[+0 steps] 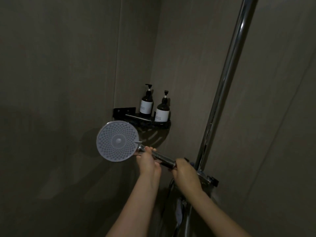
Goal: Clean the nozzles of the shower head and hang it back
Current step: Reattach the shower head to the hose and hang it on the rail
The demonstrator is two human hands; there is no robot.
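Both forearms are reaching up from the bottom of the frame in this dim shower stall. Right hand [185,173] is wrapping its fingers closed around the lower end of the chrome handle, just beside the upright chrome rail [227,79] on the right side of the frame. Left hand [148,160] is gripping the same handle higher up, fingers curled over it near the neck. Shower head [117,141] is sitting at centre frame, slightly left, its round pale face full of nozzles turning toward the camera, the handle slanting down to the right.

Behind it, in the corner, a black corner shelf [159,124] is carrying two dark pump bottles. Left bottle [146,104] and right bottle [162,111] are standing upright, close together, each wearing a white label; the print is too small and dark to read. What is inside either bottle cannot be told. A pale thin stick-like item is lying across the shelf's left part.
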